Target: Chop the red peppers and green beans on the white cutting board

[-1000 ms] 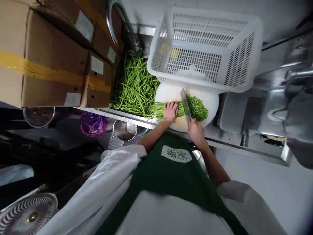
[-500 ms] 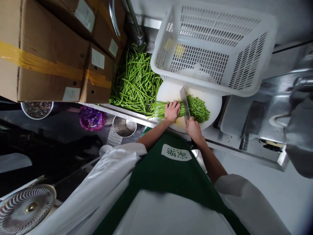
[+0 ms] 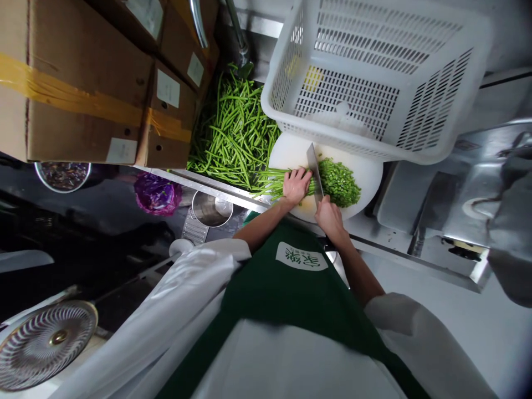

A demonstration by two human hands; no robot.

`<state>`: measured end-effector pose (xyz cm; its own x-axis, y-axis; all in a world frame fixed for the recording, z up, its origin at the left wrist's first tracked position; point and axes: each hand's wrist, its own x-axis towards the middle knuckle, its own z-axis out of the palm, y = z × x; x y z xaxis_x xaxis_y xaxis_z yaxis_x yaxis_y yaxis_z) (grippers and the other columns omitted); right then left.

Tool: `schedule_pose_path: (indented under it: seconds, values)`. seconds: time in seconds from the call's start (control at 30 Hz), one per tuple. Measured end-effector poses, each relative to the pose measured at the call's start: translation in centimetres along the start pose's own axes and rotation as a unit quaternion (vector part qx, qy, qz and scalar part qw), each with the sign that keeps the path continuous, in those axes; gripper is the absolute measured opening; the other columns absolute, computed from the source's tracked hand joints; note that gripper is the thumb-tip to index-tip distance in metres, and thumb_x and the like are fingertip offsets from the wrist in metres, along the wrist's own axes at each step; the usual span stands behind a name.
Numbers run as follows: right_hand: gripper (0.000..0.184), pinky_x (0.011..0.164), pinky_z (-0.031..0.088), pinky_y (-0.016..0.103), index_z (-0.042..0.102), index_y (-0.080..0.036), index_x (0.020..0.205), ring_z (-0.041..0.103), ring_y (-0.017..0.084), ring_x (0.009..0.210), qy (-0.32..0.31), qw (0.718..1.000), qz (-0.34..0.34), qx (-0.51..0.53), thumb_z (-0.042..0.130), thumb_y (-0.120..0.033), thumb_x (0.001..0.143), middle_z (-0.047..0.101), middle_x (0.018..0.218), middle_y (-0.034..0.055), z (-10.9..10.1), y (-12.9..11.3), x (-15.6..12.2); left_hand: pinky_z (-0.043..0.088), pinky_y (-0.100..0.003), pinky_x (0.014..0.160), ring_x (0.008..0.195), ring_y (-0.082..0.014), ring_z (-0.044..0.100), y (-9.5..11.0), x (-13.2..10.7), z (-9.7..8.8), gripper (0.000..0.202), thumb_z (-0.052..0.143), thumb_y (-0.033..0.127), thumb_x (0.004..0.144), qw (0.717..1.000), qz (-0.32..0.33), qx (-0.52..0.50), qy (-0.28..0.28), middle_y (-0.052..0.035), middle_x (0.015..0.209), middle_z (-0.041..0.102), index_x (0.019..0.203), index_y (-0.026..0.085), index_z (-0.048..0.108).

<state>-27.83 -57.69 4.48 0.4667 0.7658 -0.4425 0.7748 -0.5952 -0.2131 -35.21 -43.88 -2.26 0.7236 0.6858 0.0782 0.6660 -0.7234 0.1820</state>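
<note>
On a round white cutting board, my left hand presses down on a bundle of long green beans, its fingers curled over them near the blade. My right hand grips the handle of a cleaver, whose blade stands at the cut end of the bundle. To the right of the blade lies a heap of chopped green beans. A large pile of whole green beans lies left of the board, in the sink area. The cleaver's handle is mostly hidden in my right hand.
A big white slotted basket stands behind the board, overlapping its far edge. Cardboard boxes are stacked at the left. Below the counter edge are a metal pot and a purple bag. Metal equipment stands at the right.
The whole view has shifted slightly. Both hands stay at the same spots on the board, with the cleaver still at the end of the bundle.
</note>
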Motion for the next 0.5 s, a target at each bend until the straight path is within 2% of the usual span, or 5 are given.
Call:
schedule_pose_path:
  seconds: [0.1,0.3,0.5]
  values:
    - [0.028,0.081,0.045,0.033,0.049,-0.009,0.122,0.068,0.028,0.095,0.006,1.0,0.005,-0.006,0.032,-0.023,0.104,0.07,0.1,0.019,-0.2,0.0,0.6,0.037,-0.046,0.093,0.112,-0.0294,0.051,0.0,0.0,0.0,0.043,0.027,0.035,0.103,1.0,-0.009,-0.005,-0.001,-0.0129,0.129,0.059,0.13,0.025,0.059]
    - [0.028,0.079,0.045,0.033,0.05,-0.009,0.119,0.068,0.029,0.092,0.002,1.0,-0.008,-0.026,0.033,-0.026,0.105,0.069,0.097,0.0186,-1.1,1.1,-2.5,0.037,-0.046,0.092,0.11,-0.0297,0.051,0.1,0.1,0.1,0.043,0.026,0.032,0.103,1.0,-0.011,-0.002,0.004,-0.0132,0.128,0.06,0.128,0.024,0.06]
    - [0.026,0.08,0.045,0.032,0.048,-0.008,0.121,0.068,0.028,0.095,0.001,1.0,-0.007,-0.006,0.034,-0.022,0.104,0.07,0.101,0.0194,0.1,-0.6,0.5,0.036,-0.045,0.092,0.11,-0.0296,0.05,-0.1,0.1,0.3,0.042,0.027,0.032,0.103,1.0,-0.008,-0.005,-0.001,-0.0132,0.128,0.059,0.129,0.022,0.059]
